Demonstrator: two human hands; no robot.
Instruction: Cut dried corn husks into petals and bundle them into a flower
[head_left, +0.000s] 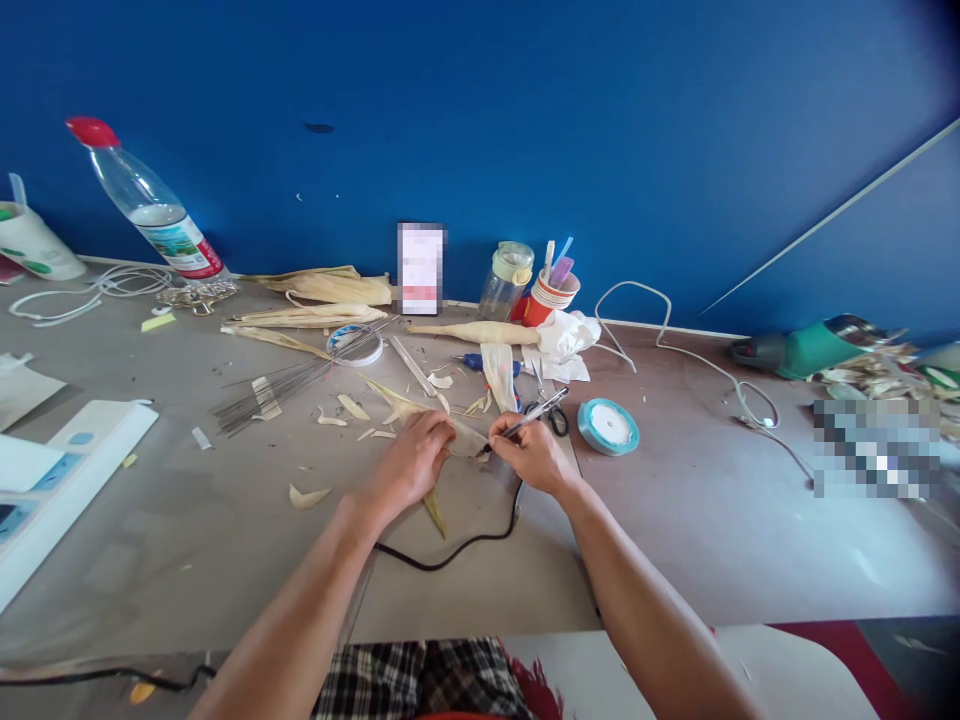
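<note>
My right hand (531, 452) is closed round a pen (525, 420), its dark tip low against a pale piece of corn husk (469, 440). Fingers bent, my left hand (415, 458) pinches that husk from the other side and presses it to the table. A greenish husk end (434, 515) sticks out below the left hand. Black-handled scissors (556, 418) lie just beyond the right hand, close to a roll of light blue ribbon (608, 426). Small husk scraps (352, 407) are scattered to the left.
Thin wires (289, 385) lie across a tape roll (355, 346) on the left, near larger dried husks (322, 290). A phone (421, 268), a glass jar (507, 280) and a red paper cup (551, 297) stand along the blue wall. A black cable (450, 562) crosses the front.
</note>
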